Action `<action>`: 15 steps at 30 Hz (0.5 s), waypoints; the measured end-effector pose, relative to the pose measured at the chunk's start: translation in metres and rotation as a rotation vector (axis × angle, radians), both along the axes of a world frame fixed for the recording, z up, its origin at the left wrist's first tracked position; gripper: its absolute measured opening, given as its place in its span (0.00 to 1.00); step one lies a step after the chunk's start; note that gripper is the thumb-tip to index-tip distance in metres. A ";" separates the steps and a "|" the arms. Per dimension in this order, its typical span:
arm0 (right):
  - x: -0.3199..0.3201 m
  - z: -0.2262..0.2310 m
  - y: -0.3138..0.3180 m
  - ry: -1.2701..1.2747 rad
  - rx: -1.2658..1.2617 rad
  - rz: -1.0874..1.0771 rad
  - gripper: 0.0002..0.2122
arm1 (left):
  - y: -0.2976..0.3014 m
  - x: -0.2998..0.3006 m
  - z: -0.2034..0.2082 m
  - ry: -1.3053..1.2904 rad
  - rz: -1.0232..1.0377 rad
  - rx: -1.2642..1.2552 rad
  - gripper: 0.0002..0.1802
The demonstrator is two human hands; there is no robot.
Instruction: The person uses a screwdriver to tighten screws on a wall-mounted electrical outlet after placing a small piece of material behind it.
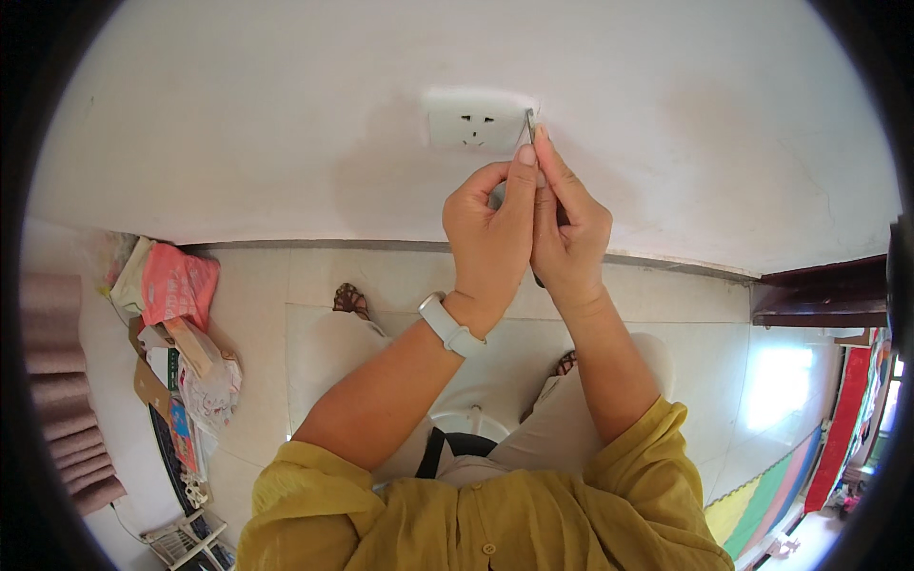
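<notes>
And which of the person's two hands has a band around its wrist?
The left hand: a pale wristband circles its wrist, whereas the right hand has a bare wrist.

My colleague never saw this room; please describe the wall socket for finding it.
Face the white wall above the tiled floor. Just beyond the left hand is the socket, a pale plate set apart from plain wall by dark slots.

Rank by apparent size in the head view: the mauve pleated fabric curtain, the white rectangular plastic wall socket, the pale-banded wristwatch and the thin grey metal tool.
1. Curtain
2. Wall socket
3. Wristwatch
4. Metal tool, judging only its visible part
</notes>
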State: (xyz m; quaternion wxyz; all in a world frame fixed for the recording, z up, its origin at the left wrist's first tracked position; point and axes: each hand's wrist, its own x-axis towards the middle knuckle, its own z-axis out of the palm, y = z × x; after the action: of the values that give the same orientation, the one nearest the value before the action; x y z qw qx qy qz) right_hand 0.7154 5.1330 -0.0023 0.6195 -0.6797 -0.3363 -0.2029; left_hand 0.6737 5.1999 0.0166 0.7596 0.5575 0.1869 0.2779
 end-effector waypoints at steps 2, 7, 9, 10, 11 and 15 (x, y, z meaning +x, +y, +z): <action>-0.013 -0.001 -0.005 0.082 -0.070 -0.007 0.19 | 0.000 -0.010 -0.002 0.085 -0.022 -0.022 0.17; -0.009 -0.004 -0.006 0.052 -0.136 -0.063 0.19 | -0.004 -0.006 -0.005 0.043 -0.006 -0.065 0.17; -0.007 -0.003 -0.004 -0.039 -0.045 -0.086 0.19 | -0.003 -0.006 -0.004 0.009 -0.053 -0.004 0.16; -0.007 -0.003 -0.004 -0.040 -0.046 -0.086 0.19 | -0.003 -0.005 -0.005 0.008 -0.052 -0.005 0.16; -0.007 -0.003 -0.004 -0.046 -0.078 -0.105 0.19 | -0.003 -0.004 -0.006 0.027 -0.053 -0.013 0.16; -0.009 -0.001 -0.002 -0.028 -0.074 -0.119 0.19 | 0.002 -0.006 -0.006 0.062 -0.074 0.037 0.17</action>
State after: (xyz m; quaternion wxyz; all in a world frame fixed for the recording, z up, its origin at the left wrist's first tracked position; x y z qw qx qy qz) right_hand 0.7059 5.1313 -0.0035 0.5759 -0.7180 -0.3113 -0.2364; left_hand 0.6673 5.2015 0.0104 0.7527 0.5864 0.1845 0.2358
